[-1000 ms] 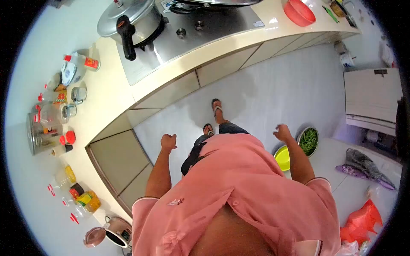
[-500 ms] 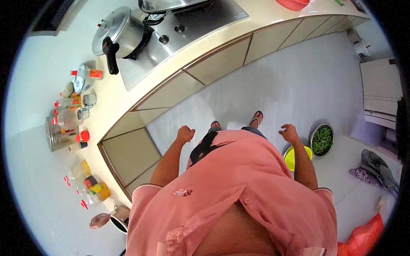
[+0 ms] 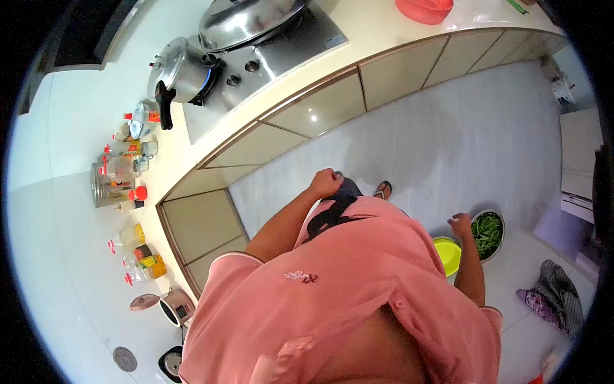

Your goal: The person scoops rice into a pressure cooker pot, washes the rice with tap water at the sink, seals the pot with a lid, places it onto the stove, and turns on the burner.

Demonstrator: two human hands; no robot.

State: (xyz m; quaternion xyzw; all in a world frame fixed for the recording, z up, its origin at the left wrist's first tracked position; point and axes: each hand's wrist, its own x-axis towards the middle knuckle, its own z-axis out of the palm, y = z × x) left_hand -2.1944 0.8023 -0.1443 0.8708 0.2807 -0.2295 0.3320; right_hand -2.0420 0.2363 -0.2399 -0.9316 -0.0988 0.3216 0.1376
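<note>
My left hand (image 3: 325,183) hangs in front of my body near the waist, its fingers curled, with nothing visible in it. On the other side, my right hand (image 3: 459,224) is loosely curled in the air, fingers partly bent and nothing seen in them. Closest to it in the view are a metal basin of green vegetables (image 3: 487,235) and a bright yellow-green basin (image 3: 447,256), both low on the floor. My right forearm partly overlaps them.
A pressure cooker (image 3: 181,70) sits over a blue flame on the stove (image 3: 275,64), beside a large lidded pan (image 3: 246,24). Bottles (image 3: 150,267) and a rice cooker (image 3: 176,306) line the left counter. A red basin (image 3: 425,9) stands farther along. Dark cloth (image 3: 558,293) lies at right.
The view has turned and shifted along the counter. My left hand has swung inward, closer to my waist. The red bag at lower right has mostly left view, and a flame now shows under the cooker.
</note>
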